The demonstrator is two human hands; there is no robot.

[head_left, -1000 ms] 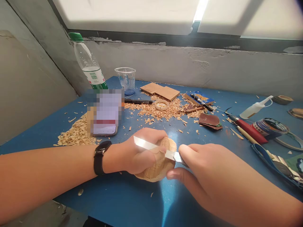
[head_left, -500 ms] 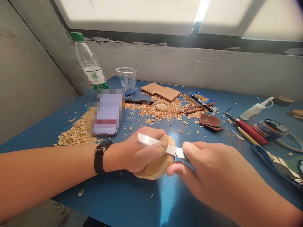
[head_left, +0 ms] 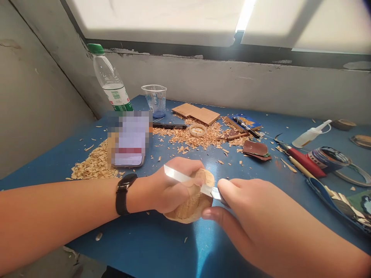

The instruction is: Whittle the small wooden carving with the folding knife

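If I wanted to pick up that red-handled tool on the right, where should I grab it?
Probably by the red handle, coming from above. The red-handled tool lies flat on the blue table, and its dark hooked blade points toward the far wall, so the thick red part is the safer grip, well away from the edge.

bare blue worktop (head_left: 162, 247) lies open along the near edge, in front of both hands. behind the left hand (head_left: 171, 189), a phone (head_left: 129, 141) and a heap of wood shavings (head_left: 94, 164) block the way. to the right, a red-handled knife (head_left: 301, 156) and tape rolls (head_left: 330, 158) crowd the surface.
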